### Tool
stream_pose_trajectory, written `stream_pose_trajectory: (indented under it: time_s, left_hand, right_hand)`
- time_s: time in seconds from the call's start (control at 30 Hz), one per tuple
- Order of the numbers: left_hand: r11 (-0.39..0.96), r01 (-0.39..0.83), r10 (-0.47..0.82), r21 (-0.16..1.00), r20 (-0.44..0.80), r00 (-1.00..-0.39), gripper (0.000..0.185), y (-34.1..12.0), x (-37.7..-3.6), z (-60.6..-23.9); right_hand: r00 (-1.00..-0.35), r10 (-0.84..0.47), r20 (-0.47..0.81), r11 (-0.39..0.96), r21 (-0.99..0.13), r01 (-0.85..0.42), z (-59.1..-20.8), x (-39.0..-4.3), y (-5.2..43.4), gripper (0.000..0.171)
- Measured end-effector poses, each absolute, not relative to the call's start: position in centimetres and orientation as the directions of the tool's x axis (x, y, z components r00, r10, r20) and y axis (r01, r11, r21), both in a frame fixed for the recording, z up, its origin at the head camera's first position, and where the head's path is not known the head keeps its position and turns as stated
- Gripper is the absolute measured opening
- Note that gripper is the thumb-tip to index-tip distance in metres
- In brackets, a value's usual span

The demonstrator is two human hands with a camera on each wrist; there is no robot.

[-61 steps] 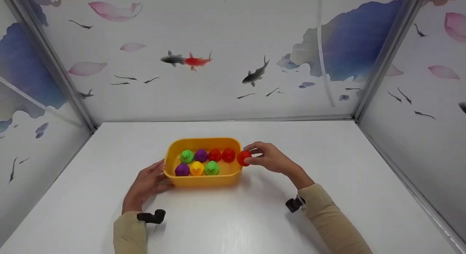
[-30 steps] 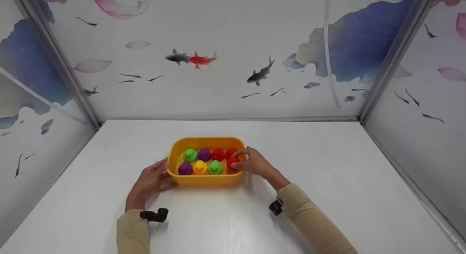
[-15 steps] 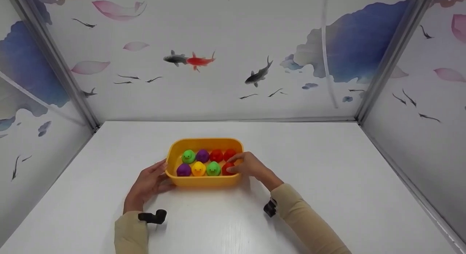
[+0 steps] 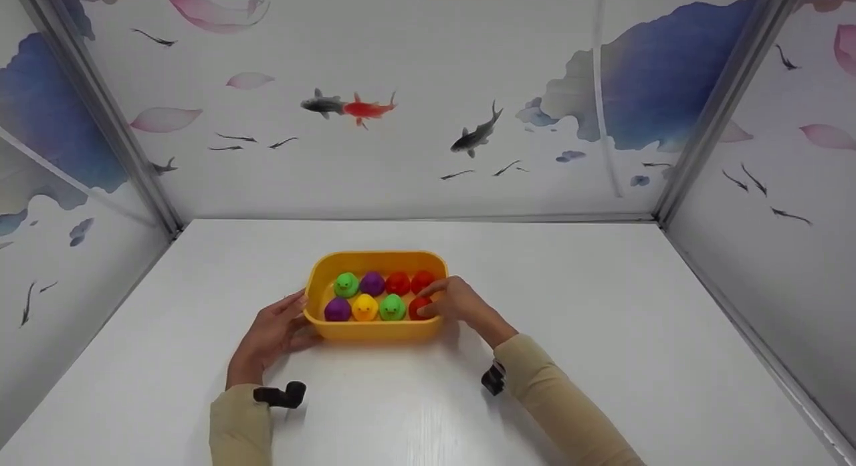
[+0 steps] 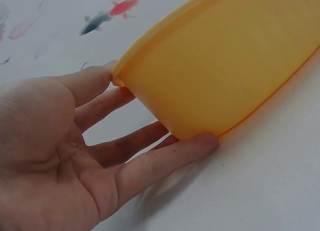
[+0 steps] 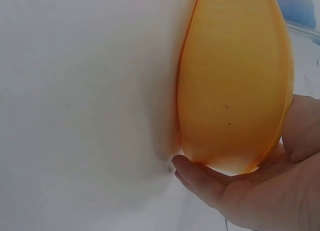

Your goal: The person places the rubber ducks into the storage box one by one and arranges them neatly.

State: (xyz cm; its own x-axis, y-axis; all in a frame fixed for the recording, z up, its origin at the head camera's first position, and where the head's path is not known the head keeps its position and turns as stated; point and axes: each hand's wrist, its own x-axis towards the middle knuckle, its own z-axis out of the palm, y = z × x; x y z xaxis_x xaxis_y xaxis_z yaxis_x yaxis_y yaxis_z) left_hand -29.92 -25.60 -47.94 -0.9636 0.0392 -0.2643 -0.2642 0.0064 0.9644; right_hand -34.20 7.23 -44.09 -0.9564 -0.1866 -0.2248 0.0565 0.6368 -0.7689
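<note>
A yellow tub [image 4: 374,331] stands on the white table [image 4: 602,332] and holds several small rubber ducks: green [image 4: 346,285], purple [image 4: 372,283], yellow [image 4: 364,307] and red [image 4: 397,283]. My right hand [image 4: 447,303] reaches over the tub's right end, and its fingertips pinch a red duck [image 4: 418,309] sitting in the front right corner. In the right wrist view a finger [image 6: 200,181] lies under the tub's [image 6: 235,91] outer wall. My left hand [image 4: 274,332] lies flat with straight fingers [image 5: 165,158] against the tub's [image 5: 225,66] left end.
Walls papered with fish and petals close the table in at the back [image 4: 414,118], the left [image 4: 60,205] and the right [image 4: 769,205]. Bare white tabletop lies all round the tub.
My right hand brought the red duck from outside the tub's right end over the rim and down into the front right corner. The left hand stayed against the tub.
</note>
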Motion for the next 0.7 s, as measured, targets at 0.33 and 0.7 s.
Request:
stream_pose_trajectory:
  time_s: [0.33, 0.7]
  left_hand:
    - [0.023, -0.267, 0.052, 0.963, -0.268, -0.962, 0.061, -25.4, -30.0, -47.7]
    - [0.154, -0.264, 0.043, 0.952, -0.274, -0.961, 0.068, -26.1, -30.3, -46.2]
  right_hand:
    - [-0.957, -0.166, -0.24, 0.637, -0.767, 0.082, -43.9, -34.2, 7.4, 0.024]
    - [-0.954, -0.22, -0.205, 0.591, -0.806, 0.037, -42.6, -34.7, 8.7, 0.046]
